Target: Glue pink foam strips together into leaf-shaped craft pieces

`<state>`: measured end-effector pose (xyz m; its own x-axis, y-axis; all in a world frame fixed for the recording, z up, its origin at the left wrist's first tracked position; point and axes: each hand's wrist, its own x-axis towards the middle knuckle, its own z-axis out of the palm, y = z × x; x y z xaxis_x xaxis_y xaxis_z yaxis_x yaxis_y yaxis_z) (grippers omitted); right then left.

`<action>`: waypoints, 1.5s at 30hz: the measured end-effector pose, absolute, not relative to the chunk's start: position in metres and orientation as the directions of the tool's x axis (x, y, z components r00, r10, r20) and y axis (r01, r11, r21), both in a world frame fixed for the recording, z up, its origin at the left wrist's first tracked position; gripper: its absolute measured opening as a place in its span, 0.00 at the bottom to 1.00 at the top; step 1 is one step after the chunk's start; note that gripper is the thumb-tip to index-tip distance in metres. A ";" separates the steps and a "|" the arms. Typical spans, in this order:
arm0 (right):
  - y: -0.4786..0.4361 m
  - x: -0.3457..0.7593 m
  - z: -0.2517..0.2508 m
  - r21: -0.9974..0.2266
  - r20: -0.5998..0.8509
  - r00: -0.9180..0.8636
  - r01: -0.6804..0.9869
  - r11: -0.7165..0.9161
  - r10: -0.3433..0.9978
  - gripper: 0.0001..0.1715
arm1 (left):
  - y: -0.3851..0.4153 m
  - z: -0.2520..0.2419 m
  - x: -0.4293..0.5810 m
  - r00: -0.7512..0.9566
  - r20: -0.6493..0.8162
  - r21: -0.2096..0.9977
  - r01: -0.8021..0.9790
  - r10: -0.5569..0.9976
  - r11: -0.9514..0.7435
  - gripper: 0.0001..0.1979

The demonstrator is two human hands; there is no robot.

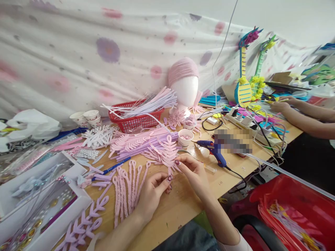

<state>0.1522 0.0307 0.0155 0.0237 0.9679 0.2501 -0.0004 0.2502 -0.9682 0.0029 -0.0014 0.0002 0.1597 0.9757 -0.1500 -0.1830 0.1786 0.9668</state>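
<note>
Two hands, right hand [194, 173] pinching pink leaf [167, 150], left hand [153, 193] curled

Both bare forearms come up from the bottom edge and angle in toward each other. Left grip [153, 191] sits knuckles-up, fingers loosely curled under, thumb poking toward the other one, can't tell if it's got anything. Right grip [193, 172] is just beside it, a bit further out, fingertips [178, 162] pinched together.
</note>
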 end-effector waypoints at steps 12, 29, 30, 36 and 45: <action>0.029 0.156 0.019 -0.971 0.240 -0.005 0.017 0.240 0.971 0.07 | -0.002 0.004 0.004 0.154 -0.158 0.966 -0.182 0.975 0.185 0.11; 0.026 0.157 0.013 -0.974 0.227 -0.006 -0.010 0.227 0.974 0.13 | -0.001 -0.003 0.003 0.164 -0.151 0.962 -0.204 0.975 0.183 0.11; 0.026 0.159 0.013 -0.975 0.223 0.007 -0.004 0.223 0.975 0.14 | -0.001 -0.003 0.003 0.163 -0.151 0.961 -0.206 0.975 0.183 0.11; 0.039 0.169 0.011 -0.952 0.306 0.090 0.034 0.304 0.948 0.28 | -0.001 -0.004 0.003 0.168 -0.171 0.957 -0.207 0.971 0.204 0.12; 0.048 0.166 0.004 -0.964 0.264 0.002 -0.013 0.264 0.965 0.35 | -0.002 0.000 0.004 0.164 -0.183 0.954 -0.207 0.969 0.215 0.13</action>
